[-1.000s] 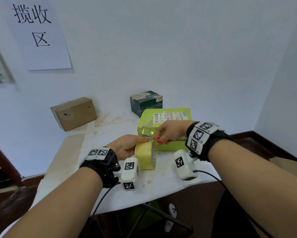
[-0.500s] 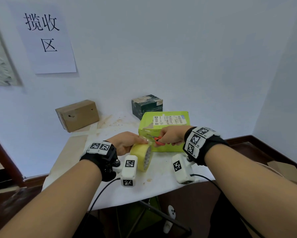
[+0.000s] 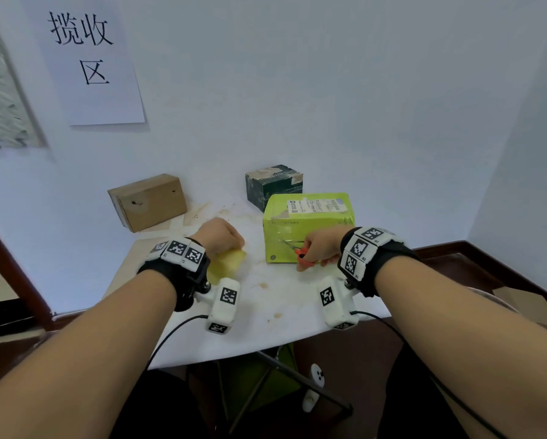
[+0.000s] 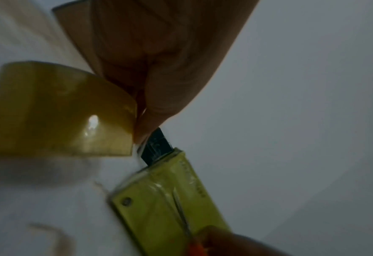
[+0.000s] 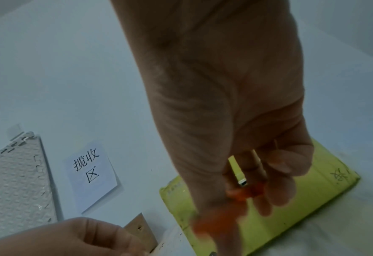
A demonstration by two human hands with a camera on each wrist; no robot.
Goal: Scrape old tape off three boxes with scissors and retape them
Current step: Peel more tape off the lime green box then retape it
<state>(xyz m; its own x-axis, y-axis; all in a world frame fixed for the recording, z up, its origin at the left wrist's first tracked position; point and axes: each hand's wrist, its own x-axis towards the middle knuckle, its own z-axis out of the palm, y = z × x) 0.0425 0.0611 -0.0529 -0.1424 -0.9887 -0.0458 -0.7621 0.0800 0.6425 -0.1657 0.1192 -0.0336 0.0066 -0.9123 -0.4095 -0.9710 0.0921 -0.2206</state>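
Note:
A lime-green box (image 3: 308,223) with a white label lies at the middle right of the white table (image 3: 266,324). My right hand (image 3: 321,247) grips orange-handled scissors (image 3: 300,252), blades against the box's near face. My left hand (image 3: 220,237) holds a yellowish tape roll (image 3: 226,267) low on the table, left of the box. The left wrist view shows the tape roll (image 4: 58,110) under my fingers (image 4: 157,97) and the green box (image 4: 168,199). In the right wrist view the orange scissors (image 5: 222,213) are blurred in my right hand (image 5: 255,181) over the green box (image 5: 290,204).
A brown cardboard box (image 3: 148,201) stands at the back left by the wall. A dark green box (image 3: 273,183) sits behind the lime one. A paper sign (image 3: 88,61) hangs on the wall. The table's front edge is near my wrists; a stand is beneath.
My left hand has carried the tape roll down and left, away from the green box, to the table. My right hand with the scissors has dropped lower along the box's front.

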